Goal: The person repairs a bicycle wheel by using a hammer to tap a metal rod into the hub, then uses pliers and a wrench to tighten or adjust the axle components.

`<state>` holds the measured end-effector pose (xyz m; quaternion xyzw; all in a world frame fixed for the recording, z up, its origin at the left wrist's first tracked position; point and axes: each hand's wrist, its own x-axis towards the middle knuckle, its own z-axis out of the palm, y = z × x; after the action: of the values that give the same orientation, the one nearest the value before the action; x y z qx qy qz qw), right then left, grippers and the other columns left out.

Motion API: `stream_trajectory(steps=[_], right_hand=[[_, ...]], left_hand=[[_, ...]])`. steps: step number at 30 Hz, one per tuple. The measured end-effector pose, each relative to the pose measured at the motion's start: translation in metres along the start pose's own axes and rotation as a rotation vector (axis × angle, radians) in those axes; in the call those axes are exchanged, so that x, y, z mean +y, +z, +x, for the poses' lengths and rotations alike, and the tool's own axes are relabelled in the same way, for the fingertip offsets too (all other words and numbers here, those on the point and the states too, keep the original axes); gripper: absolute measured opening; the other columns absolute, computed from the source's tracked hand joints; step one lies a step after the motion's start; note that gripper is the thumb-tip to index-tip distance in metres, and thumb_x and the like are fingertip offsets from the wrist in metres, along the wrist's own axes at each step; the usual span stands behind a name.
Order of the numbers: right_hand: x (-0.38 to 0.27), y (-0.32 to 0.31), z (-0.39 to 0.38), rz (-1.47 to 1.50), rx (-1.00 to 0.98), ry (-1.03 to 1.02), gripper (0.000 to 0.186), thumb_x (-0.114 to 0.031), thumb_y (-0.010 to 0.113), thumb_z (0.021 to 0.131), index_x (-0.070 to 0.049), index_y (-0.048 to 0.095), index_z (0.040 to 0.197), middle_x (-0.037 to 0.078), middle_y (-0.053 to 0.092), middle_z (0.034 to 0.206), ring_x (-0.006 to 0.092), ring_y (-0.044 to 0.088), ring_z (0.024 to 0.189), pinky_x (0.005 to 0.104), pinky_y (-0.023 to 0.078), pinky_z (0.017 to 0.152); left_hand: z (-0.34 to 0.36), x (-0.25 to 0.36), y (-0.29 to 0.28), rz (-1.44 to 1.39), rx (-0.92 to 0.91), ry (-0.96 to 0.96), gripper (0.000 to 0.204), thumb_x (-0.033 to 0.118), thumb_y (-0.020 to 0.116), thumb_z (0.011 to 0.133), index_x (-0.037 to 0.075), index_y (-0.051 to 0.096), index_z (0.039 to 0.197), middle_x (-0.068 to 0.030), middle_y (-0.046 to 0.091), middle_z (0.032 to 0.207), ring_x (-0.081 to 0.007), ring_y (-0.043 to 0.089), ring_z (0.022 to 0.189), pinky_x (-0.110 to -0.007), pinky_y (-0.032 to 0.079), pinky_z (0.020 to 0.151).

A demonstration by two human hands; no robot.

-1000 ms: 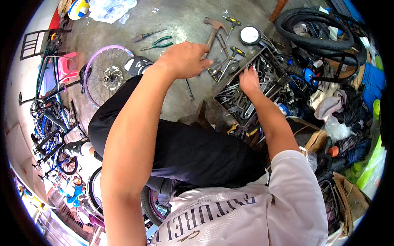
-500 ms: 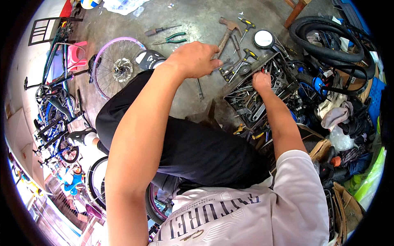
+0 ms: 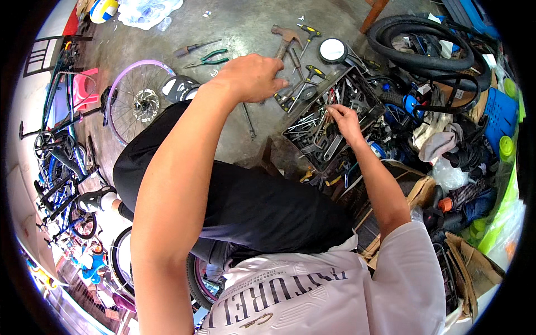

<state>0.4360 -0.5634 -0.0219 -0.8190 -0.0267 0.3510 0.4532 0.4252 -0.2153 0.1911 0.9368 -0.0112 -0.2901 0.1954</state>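
My left hand [image 3: 251, 78] hovers in front of my bent knee, fingers loosely bent and thumb apart, with nothing seen in it. Just beyond it, the claw hammer [image 3: 287, 40] and green-handled pliers [image 3: 209, 58] lie on the floor. My right hand [image 3: 345, 123] is over the open toolbox [image 3: 352, 71], palm down. Its thumb and fingertips come together at the small metal tools; what they pinch, if anything, I cannot make out. A large wrench [image 3: 334, 148] lies in the box below that hand, among several loose tools.
A purple-rimmed bicycle wheel [image 3: 114, 92] lies at the left, near my shoe [image 3: 180, 87]. Yellow-black screwdrivers [image 3: 310, 32] and a round white-topped can [image 3: 333, 51] lie beyond the toolbox. Black tyres [image 3: 385, 33], a blue basket [image 3: 499, 120] and cloths crowd the right.
My right hand has lifted a little from the toolbox's contents and shifted, its fingertips now showing. My left hand keeps much the same pose. The whole view has shifted slightly.
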Motion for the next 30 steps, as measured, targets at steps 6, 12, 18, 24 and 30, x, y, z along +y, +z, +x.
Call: stream_trajectory(steps=[6, 12, 18, 24, 30], right_hand=[[-0.031, 0.01, -0.019, 0.733, -0.161, 0.214, 0.037, -0.02, 0.065, 0.106, 0.002, 0.065, 0.137, 0.008, 0.075, 0.115, 0.0126, 0.068, 0.095, 0.0276, 0.054, 0.087], [-0.034, 0.02, -0.017, 0.792, -0.193, 0.221, 0.035, -0.021, 0.066, 0.106, -0.001, 0.066, 0.134, 0.007, 0.073, 0.114, 0.0118, 0.068, 0.098, 0.0277, 0.055, 0.088], [-0.015, 0.031, -0.02, 0.698, -0.149, 0.325, 0.022, -0.025, 0.072, 0.102, -0.004, 0.068, 0.109, 0.004, 0.073, 0.098, 0.0132, 0.07, 0.085, 0.0302, 0.057, 0.08], [-0.007, 0.054, -0.035, 0.577, -0.131, 0.459, 0.024, -0.027, 0.074, 0.1, -0.005, 0.064, 0.104, 0.007, 0.073, 0.095, 0.0189, 0.075, 0.089, 0.0332, 0.06, 0.078], [-0.009, 0.067, -0.033, 0.539, -0.109, 0.457, 0.017, -0.023, 0.071, 0.102, -0.008, 0.065, 0.102, 0.006, 0.072, 0.096, 0.018, 0.075, 0.089, 0.03, 0.06, 0.076]], left_hand=[[-0.005, -0.004, -0.002, 0.006, 0.016, -0.001, 0.045, 0.042, 0.062, 0.102, 0.012, 0.064, 0.136, -0.0151, 0.077, 0.115, -0.0376, 0.07, 0.111, -0.049, 0.054, 0.096], [-0.004, -0.01, 0.002, 0.029, 0.03, 0.015, 0.045, 0.04, 0.062, 0.102, 0.009, 0.065, 0.135, -0.015, 0.077, 0.114, -0.0381, 0.071, 0.109, -0.049, 0.055, 0.095], [-0.006, -0.006, -0.002, 0.009, 0.033, 0.011, 0.047, 0.042, 0.062, 0.102, 0.009, 0.065, 0.135, -0.0149, 0.077, 0.114, -0.0386, 0.071, 0.11, -0.048, 0.055, 0.096], [-0.006, -0.008, 0.001, 0.005, 0.059, 0.037, 0.048, 0.042, 0.063, 0.101, 0.008, 0.065, 0.134, -0.0155, 0.077, 0.113, -0.0386, 0.071, 0.109, -0.048, 0.055, 0.095], [-0.005, -0.007, -0.001, 0.001, 0.022, 0.024, 0.048, 0.042, 0.065, 0.1, 0.007, 0.066, 0.132, -0.0164, 0.078, 0.112, -0.0387, 0.072, 0.106, -0.048, 0.055, 0.094]])
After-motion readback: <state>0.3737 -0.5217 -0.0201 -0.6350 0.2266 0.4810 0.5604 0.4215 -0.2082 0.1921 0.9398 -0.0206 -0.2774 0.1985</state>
